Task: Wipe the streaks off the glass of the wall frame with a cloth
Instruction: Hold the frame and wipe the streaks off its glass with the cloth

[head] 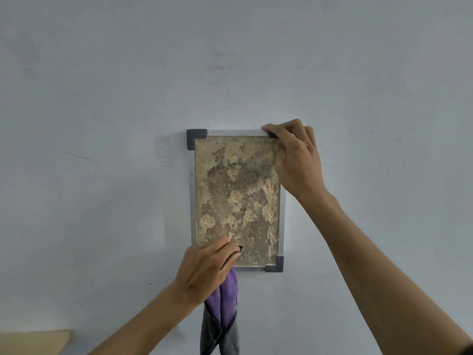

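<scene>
On the pale blue-grey painted wall (102,98), a small upright rectangular frame with a light rim and dark grey corner caps (190,190) hangs at centre view. Its glass (235,196) fronts a mottled tan and brown backing. Right hand (297,157) closed over the frame's top right corner, fingers curled on the top edge, likely steadying it against the wiping push. Left hand (204,270) sits at the lower left of the glass, its grip clamped on a bunched purple and grey cloth (222,316); the fingertip end presses to the pane, the loose tail hangs below the frame. Streaks hard to tell from the mottling. A light wooden edge (33,342) shows at lower left. No writing, brand or label readable anywhere.
</scene>
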The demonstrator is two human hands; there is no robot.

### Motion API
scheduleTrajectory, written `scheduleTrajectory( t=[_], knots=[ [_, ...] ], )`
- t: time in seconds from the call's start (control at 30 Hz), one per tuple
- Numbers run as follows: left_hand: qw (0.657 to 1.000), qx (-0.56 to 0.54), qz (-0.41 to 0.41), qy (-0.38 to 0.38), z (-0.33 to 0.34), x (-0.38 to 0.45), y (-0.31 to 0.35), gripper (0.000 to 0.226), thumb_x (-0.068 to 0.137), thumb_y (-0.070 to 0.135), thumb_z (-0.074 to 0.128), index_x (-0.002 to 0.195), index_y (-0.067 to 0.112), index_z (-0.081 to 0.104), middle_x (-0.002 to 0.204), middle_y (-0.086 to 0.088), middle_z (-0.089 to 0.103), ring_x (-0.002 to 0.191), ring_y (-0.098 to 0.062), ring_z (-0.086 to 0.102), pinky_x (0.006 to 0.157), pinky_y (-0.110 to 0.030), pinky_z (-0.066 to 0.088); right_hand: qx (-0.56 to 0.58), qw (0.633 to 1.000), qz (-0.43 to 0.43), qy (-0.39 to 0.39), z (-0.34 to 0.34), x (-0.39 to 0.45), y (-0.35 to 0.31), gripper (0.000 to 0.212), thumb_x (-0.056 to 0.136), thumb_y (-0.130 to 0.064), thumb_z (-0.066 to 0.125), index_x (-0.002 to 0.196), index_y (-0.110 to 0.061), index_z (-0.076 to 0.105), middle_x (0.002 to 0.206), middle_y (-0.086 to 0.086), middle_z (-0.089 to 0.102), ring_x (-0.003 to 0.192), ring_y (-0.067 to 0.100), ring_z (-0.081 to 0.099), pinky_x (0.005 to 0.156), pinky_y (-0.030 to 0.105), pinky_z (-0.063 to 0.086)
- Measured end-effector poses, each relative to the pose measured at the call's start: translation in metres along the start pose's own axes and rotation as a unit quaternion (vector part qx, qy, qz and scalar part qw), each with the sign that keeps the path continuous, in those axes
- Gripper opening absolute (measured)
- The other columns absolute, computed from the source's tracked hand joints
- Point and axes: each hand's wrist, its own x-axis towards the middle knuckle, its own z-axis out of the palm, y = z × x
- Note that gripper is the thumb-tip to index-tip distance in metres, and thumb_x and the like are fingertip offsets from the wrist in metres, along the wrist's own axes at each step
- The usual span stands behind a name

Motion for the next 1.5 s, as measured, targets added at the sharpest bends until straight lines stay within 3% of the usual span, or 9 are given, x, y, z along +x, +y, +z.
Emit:
scheduleTrajectory(
  t=[0.17, 0.33, 0.5, 0.67, 0.83, 1.0, 1.2, 1.37, 1.5],
  knots=[
    [0.996, -0.01, -0.052, 0.071, -0.011, 0.017, -0.001, 0.008, 0.095, 0.03, 0.069, 0.094, 0.022, 0.071, 0.084, 0.013, 0.067, 0.055, -0.004, 0.056, 0.044, -0.021, 0.048, -0.003, 1.0, -0.001, -0.001, -0.001, 0.0, 0.001, 0.045, 0.099, 0.001, 0.049, 0.133, -0.025, 0.065, 0.119, -0.005, 0.056, 0.112, 0.019, 0.044, 0.086, 0.032, 0.049],
    [1.0, 0.011, 0.003, -0.009, 0.001, -0.001, 0.008, 0.011, 0.099, 0.033, 0.061, 0.096, 0.025, 0.069, 0.086, 0.012, 0.063, 0.055, -0.008, 0.058, 0.044, -0.024, 0.048, -0.004, 1.0, 0.001, 0.002, 0.001, 0.0, 0.001, 0.047, 0.098, 0.002, 0.049, 0.133, -0.025, 0.065, 0.12, -0.003, 0.056, 0.112, 0.019, 0.044, 0.087, 0.032, 0.05],
    [0.994, -0.027, -0.078, 0.072, -0.013, 0.019, -0.001, 0.005, 0.094, 0.026, 0.073, 0.095, 0.022, 0.071, 0.087, 0.013, 0.067, 0.055, -0.003, 0.056, 0.046, -0.02, 0.049, -0.003, 1.0, -0.001, 0.001, 0.001, 0.0, 0.001, 0.044, 0.1, 0.0, 0.048, 0.133, -0.024, 0.065, 0.12, -0.003, 0.056, 0.111, 0.019, 0.043, 0.086, 0.031, 0.048],
    [0.999, 0.019, 0.03, -0.026, 0.001, -0.003, 0.008, 0.007, 0.099, 0.027, 0.064, 0.094, 0.024, 0.069, 0.085, 0.012, 0.061, 0.053, -0.007, 0.056, 0.043, -0.022, 0.044, 0.0, 1.0, -0.002, 0.008, 0.002, -0.001, 0.001, 0.043, 0.1, 0.0, 0.049, 0.132, -0.023, 0.066, 0.12, -0.003, 0.057, 0.111, 0.019, 0.044, 0.085, 0.03, 0.048],
    [0.994, -0.021, -0.075, 0.082, -0.012, 0.016, 0.001, 0.006, 0.091, 0.024, 0.076, 0.093, 0.021, 0.071, 0.087, 0.013, 0.068, 0.055, -0.003, 0.056, 0.046, -0.019, 0.049, -0.002, 1.0, -0.001, 0.005, 0.002, -0.001, 0.0, 0.046, 0.098, 0.002, 0.048, 0.132, -0.024, 0.065, 0.12, -0.003, 0.056, 0.111, 0.019, 0.044, 0.084, 0.029, 0.047],
    [0.999, 0.012, 0.028, -0.018, 0.004, 0.001, 0.011, 0.008, 0.099, 0.028, 0.062, 0.097, 0.024, 0.069, 0.087, 0.012, 0.064, 0.054, -0.006, 0.056, 0.044, -0.025, 0.049, -0.002, 1.0, -0.001, 0.006, 0.002, -0.001, 0.0, 0.045, 0.099, 0.001, 0.048, 0.133, -0.023, 0.065, 0.12, -0.004, 0.056, 0.111, 0.019, 0.044, 0.084, 0.027, 0.045],
    [0.992, -0.034, -0.085, 0.086, -0.012, 0.023, 0.004, 0.007, 0.092, 0.025, 0.075, 0.094, 0.02, 0.07, 0.091, 0.012, 0.07, 0.058, -0.004, 0.059, 0.047, -0.019, 0.05, -0.002, 1.0, 0.001, 0.003, 0.001, -0.001, -0.001, 0.043, 0.1, -0.001, 0.048, 0.133, -0.023, 0.065, 0.12, -0.003, 0.056, 0.112, 0.02, 0.045, 0.084, 0.029, 0.046],
    [0.995, 0.038, 0.067, -0.061, 0.005, 0.002, 0.011, 0.019, 0.102, 0.03, 0.053, 0.091, 0.025, 0.068, 0.085, 0.013, 0.059, 0.052, -0.006, 0.053, 0.044, -0.019, 0.043, 0.0, 1.0, 0.004, 0.0, 0.0, -0.002, -0.002, 0.043, 0.101, -0.002, 0.047, 0.133, -0.024, 0.065, 0.12, -0.004, 0.056, 0.112, 0.018, 0.044, 0.086, 0.028, 0.046],
    [0.999, 0.017, -0.009, 0.044, -0.012, 0.02, 0.001, 0.007, 0.098, 0.026, 0.068, 0.093, 0.023, 0.072, 0.087, 0.012, 0.066, 0.053, -0.004, 0.055, 0.043, -0.022, 0.049, -0.002, 1.0, 0.004, -0.002, -0.001, -0.001, -0.002, 0.041, 0.102, -0.004, 0.049, 0.133, -0.024, 0.065, 0.121, -0.004, 0.055, 0.113, 0.018, 0.044, 0.087, 0.029, 0.046]
  ],
)
